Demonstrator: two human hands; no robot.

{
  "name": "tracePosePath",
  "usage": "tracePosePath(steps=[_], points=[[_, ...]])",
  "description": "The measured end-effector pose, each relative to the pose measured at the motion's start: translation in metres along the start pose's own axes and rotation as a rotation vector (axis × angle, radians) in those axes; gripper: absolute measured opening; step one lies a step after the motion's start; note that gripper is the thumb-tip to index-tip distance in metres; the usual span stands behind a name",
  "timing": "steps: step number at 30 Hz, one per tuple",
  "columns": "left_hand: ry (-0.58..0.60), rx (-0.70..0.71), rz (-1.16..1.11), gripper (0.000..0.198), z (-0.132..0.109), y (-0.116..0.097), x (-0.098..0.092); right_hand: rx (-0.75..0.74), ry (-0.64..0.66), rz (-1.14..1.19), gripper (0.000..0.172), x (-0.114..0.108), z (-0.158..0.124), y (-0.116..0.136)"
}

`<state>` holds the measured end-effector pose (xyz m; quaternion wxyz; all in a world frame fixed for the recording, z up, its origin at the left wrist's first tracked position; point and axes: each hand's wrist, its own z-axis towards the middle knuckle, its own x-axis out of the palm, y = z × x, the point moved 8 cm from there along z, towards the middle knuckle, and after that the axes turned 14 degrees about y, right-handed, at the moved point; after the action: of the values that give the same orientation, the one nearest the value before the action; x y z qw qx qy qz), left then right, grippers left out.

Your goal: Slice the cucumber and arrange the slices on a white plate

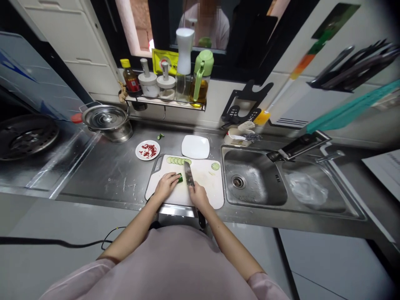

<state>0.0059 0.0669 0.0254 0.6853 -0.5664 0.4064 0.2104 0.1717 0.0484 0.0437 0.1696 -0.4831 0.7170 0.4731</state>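
On a white cutting board (203, 193) lies a short piece of cucumber (180, 178), its dark green skin showing past my fingertips. My left hand (167, 184) is closed over this piece, bent fingers pressing on it. In my right hand (197, 194) is a kitchen knife (188, 174), blade pointing away from me just right of the cucumber, with the black handle end below my wrist. A row of pale cucumber slices (178, 161) overlaps along the board's far edge. One cucumber slice (215, 166) rests apart near the far right corner, with small scraps beside it.
Behind the board are a plate of chopped red pieces (148, 150), a white square plate (195, 146) and green cucumber ends (160, 136). A steel sink (254, 177) adjoins on the right, a lidded pot (108, 121) stands left, and a condiment shelf (165, 101) hangs above.
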Motion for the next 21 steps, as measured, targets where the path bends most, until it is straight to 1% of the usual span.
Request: tracePosePath(steps=[3,8,15,21], points=[[-0.027,0.053,0.029,0.028,-0.001,-0.001,0.003,0.025,0.052,-0.070,0.029,0.003,-0.001,0.009],[-0.093,0.134,0.076,0.028,-0.003,-0.004,0.003,0.051,0.125,-0.112,0.029,0.007,-0.004,0.017],[-0.103,0.145,0.110,0.027,-0.002,-0.006,0.002,0.064,0.176,-0.145,0.028,0.011,-0.004,0.021],[-0.097,0.157,0.111,0.027,-0.002,-0.005,0.004,0.058,0.173,-0.160,0.027,0.011,-0.006,0.023]])
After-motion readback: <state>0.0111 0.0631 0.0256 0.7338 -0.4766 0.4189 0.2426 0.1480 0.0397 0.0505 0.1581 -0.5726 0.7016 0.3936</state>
